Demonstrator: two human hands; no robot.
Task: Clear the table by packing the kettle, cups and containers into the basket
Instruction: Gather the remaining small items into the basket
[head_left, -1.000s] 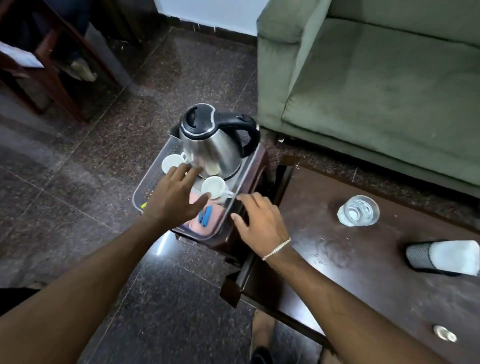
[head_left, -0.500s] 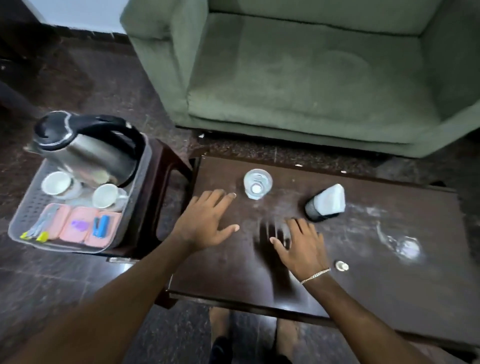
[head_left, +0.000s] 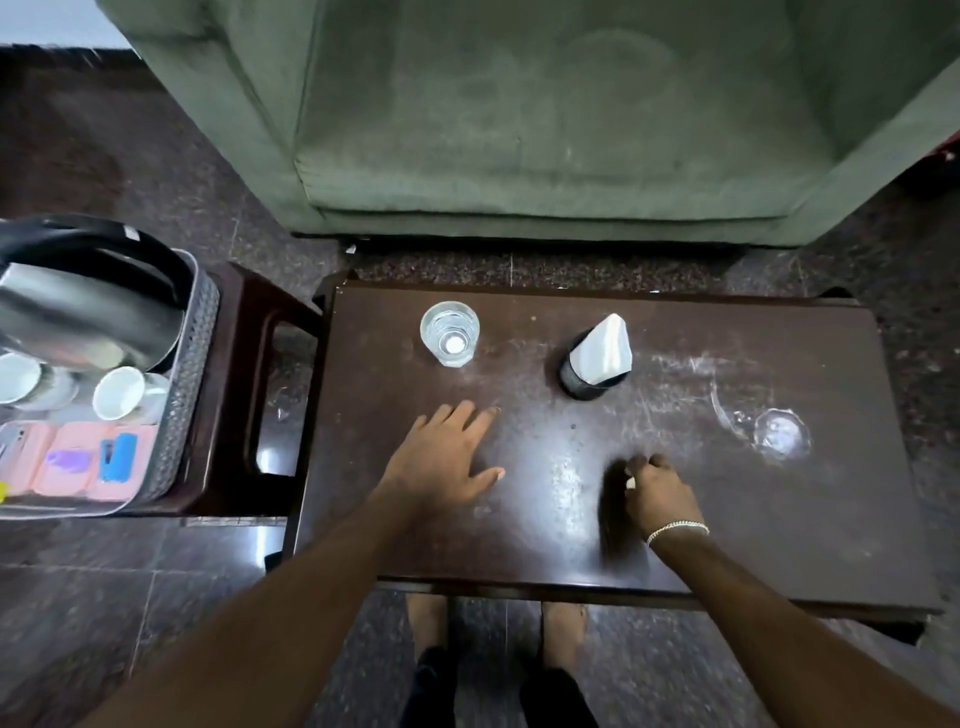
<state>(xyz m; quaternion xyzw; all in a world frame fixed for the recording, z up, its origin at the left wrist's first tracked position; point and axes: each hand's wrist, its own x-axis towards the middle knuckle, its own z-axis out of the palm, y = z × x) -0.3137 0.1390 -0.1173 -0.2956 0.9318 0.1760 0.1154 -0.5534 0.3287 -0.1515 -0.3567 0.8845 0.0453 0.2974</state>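
On the dark wooden table (head_left: 779, 530) stand a clear glass (head_left: 449, 333) and a black holder with white napkins (head_left: 595, 364). A small clear glass piece (head_left: 782, 434) lies at the right. My left hand (head_left: 447, 460) rests flat on the table in front of the glass, fingers spread and holding nothing. My right hand (head_left: 662, 496) is curled in front of the napkin holder, fingers pinched on a small pale round piece (head_left: 630, 483). The grey mesh basket (head_left: 192, 374) at the left holds the steel kettle (head_left: 88, 317), two white cups (head_left: 118, 392) and a pink tray (head_left: 72, 460).
The basket sits on a dark wooden stool (head_left: 244, 395) touching the table's left end. A green sofa (head_left: 545, 130) stands just behind the table. My feet (head_left: 498, 670) are under the near edge. Dark stone floor surrounds everything.
Both hands left the basket and moved right onto the table as my view swung that way. My right hand, flat half a second ago, has curled onto the small round piece.
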